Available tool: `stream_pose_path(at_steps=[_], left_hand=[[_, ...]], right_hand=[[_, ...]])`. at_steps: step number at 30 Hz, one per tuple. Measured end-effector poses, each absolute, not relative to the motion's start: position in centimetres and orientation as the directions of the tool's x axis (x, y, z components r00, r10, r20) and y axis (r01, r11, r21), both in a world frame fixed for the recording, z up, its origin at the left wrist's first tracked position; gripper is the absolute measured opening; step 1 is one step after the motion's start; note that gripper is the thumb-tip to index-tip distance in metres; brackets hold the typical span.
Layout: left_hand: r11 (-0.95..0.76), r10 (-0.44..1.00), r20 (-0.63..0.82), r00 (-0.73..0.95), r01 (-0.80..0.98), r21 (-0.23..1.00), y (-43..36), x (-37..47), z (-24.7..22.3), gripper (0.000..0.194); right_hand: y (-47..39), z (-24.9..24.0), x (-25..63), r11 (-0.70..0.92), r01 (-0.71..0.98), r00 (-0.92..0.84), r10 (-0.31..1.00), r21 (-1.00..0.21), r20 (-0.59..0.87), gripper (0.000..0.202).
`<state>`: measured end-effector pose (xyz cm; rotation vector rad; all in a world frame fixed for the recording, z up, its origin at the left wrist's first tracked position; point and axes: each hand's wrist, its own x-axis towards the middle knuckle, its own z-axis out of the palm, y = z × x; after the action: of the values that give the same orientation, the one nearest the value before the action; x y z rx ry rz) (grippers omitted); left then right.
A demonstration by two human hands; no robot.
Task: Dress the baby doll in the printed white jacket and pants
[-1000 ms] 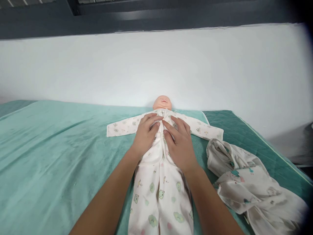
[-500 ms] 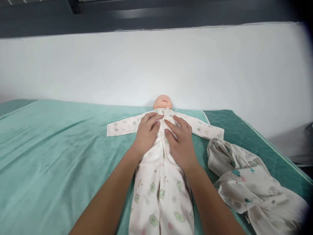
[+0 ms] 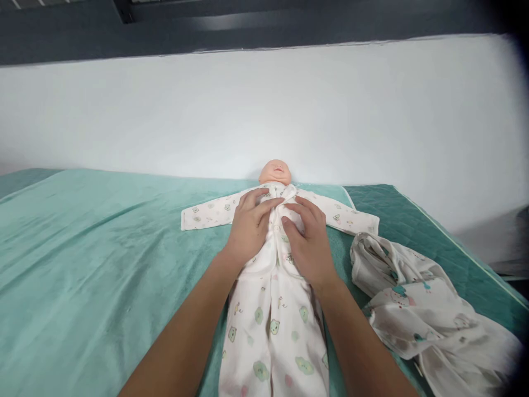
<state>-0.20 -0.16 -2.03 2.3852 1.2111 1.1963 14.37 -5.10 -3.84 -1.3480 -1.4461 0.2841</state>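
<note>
A baby doll [image 3: 275, 172] lies on its back, head toward the wall, dressed in a white printed baby shirt [image 3: 212, 212] with both sleeves spread wide. White printed pants [image 3: 273, 342] cover its legs. My left hand [image 3: 252, 223] is on the chest, closed on the shirt's front edge near the neck, its index finger reaching across the opening. Facing it, my right hand [image 3: 309, 237] has its fingers bent around the other side of the same edge. A small flap of the collar stands up between the fingertips. The exact finger contact is partly hidden.
A crumpled white printed cloth [image 3: 417, 309] lies right of the doll. Beneath is a light green sheet [image 3: 103, 264], with a darker green quilted mattress [image 3: 413, 231] showing at the right. A white wall [image 3: 264, 110] rises behind, below a dark beam [image 3: 289, 25].
The collar edge now stands up and folds toward the right, where it lay flatter before. My left index finger has moved slightly right, and my right fingers have shifted a little at the opening.
</note>
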Motion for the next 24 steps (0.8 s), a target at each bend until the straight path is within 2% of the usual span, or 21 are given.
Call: stream_pose_path(at_steps=[4,7,13,17,24], left_hand=[[-0.692,0.663,0.642,0.384,0.640,0.332,-0.5,-0.1,-1.9,0.042],[-0.688,0.659,0.645,0.386,0.656,0.310,-1.2,-0.2,-1.8,0.041],[-0.613,0.749,0.606,0.266,0.624,0.484,-3.1,-1.0,-1.9,0.024],[-0.612,0.772,0.560,0.300,0.587,0.530,-3.4,-1.2,-1.9,0.018],[-0.512,0.859,0.409,0.308,0.486,0.708,-3.4,-1.3,-1.3,0.011]], right_hand=[[-5.4,-3.4,15.0,0.328,0.441,0.334,0.804,-0.835,0.492,0.011],[-5.6,-3.0,15.6,0.350,0.429,0.311,0.808,-0.833,0.500,0.011],[-5.8,-2.8,15.8,0.384,0.458,0.145,0.858,-0.802,0.493,0.003],[-5.9,-3.0,15.7,0.393,0.443,0.082,0.877,-0.806,0.473,0.006],[-5.9,-3.0,15.6,0.333,0.324,0.173,0.899,-0.885,0.401,0.003]])
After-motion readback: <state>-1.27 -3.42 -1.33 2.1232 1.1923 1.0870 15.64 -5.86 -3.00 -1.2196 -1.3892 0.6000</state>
